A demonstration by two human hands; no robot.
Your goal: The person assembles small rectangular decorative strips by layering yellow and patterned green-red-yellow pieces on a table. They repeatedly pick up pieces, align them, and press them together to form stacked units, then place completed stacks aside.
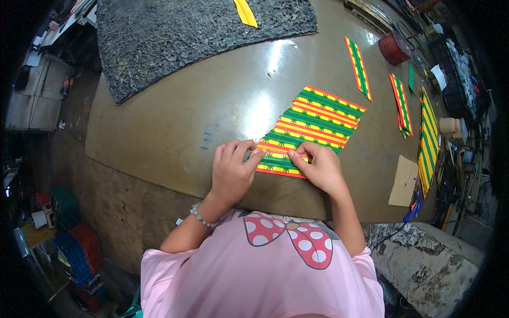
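Observation:
A slanted striped sheet (318,121) in green, yellow and red, printed with dark leaf shapes, lies on the table in front of me. Whether it is cloth, paper or plastic I cannot tell. At its near left corner, my left hand (232,168) pinches the edge between thumb and fingers. My right hand (321,167) is closed at the near part of the sheet, thumb pressed down near a red and yellow stripe and fingers curled. A narrow strip between the two hands looks folded or overlapped. The fingertips partly cover the sheet there.
A rough dark grey mat (201,40) bears a yellow strip (245,12). To the right lie narrow striped strips (359,69), more strips (401,103), a long striped piece (427,140), brown cardboard (403,181), a blue-handled tool (413,208) and a red tin (395,49).

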